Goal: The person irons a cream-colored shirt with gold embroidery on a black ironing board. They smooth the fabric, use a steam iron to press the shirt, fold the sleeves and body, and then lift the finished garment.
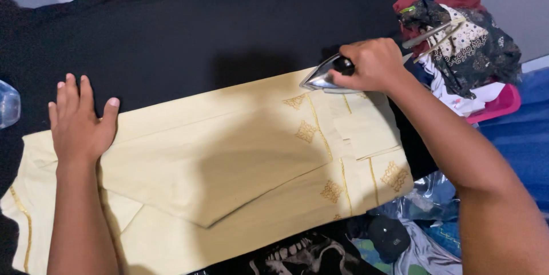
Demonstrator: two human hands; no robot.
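The step in hand looks like ironing. The right hand point(374, 64) is closed around the black handle of the iron point(321, 76), which sits with its pointed metal sole on the upper edge of the shirt point(229, 166), close to the gold embroidery point(307, 131). The shirt is pale yellow and lies folded across a black cloth point(189, 29) that covers the surface under it. The left hand point(77, 120) is open and flat, fingers spread, and presses the left end of the shirt where it meets the black cloth.

I judge that the iron is at one end of a stroke. A further stroke would need the iron to glide along the cloth while the flat hand keeps it stretched, and the embroidery and the folded flap in the middle call for some care.

At the right a pink basket point(503, 103) is full of mixed clothes, with hangers point(437, 34) on top, near the right arm. Below the shirt lies a black garment with a skull print point(297, 252). A clear bottle point(8, 103) shows at the left border. Nothing lies on the shirt between the two hands.
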